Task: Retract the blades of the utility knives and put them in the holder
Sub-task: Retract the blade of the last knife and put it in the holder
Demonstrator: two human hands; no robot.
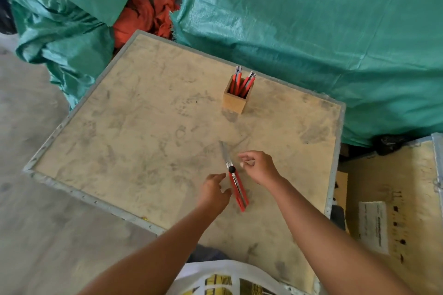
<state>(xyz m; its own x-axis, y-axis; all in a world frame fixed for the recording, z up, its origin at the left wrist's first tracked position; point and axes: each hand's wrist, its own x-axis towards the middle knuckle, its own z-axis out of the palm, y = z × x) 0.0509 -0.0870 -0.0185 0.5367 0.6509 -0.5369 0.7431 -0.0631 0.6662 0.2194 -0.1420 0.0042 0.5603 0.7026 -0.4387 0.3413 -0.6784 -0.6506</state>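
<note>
Tabletop (134, 127): near right corner cut off by the frame's bottom edge; a printed white cloth (227, 278) at the bottom covers part of the near edge. Surface scuffed and smudged, grey rim.

Knife (236, 183): red body, black knob, lies flat near the near edge, about midway along it. Blade out, pointing toward the far edge; its tip is blurred and hard to trace. Tail end points at the near edge.

Left hand (214, 193): just left of the knife body, fingers loosely spread, thumb close to the red handle, possibly touching it; holds nothing.

Right hand (260, 166): just right of the knob, fingers curled, thumb and forefinger close together but pinching nothing; apart from the knife.

Holder (237, 98): small wooden box standing upright toward the far right corner, well apart from the knife. Several red knives stand in it, leaning, metal ends up; count unclear.

Around: green tarp (311, 43) beyond the far and right edges, orange cloth (143, 17) behind the far left corner, second crate (393, 199) with a label at right.
</note>
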